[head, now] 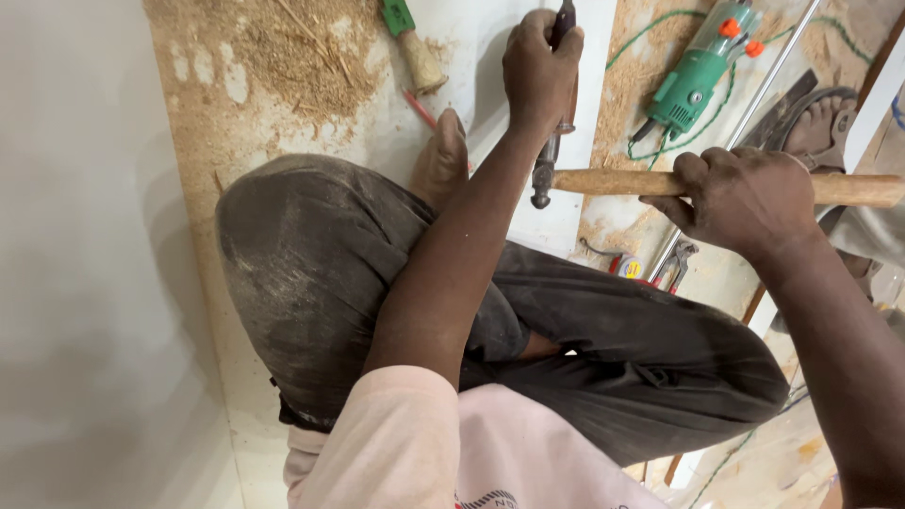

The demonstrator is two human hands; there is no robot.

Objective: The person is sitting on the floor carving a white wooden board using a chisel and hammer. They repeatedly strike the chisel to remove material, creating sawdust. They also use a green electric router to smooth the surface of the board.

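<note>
left hand (540,66): I see fingers clamped on chisel (563,24), steadying it upright on board (490,57).
right hand (745,198): fingers clamped on hammer (613,182), head at the chisel.

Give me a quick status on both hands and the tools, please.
Left hand gripping chisel upright on white board. Right hand clamped on hammer handle. Green power tool lying nearby.

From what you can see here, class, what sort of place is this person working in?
Probably a carpentry workshop floor: sawdust lies scattered, a green power tool sits nearby, and the right hand grips a hammer.
</note>
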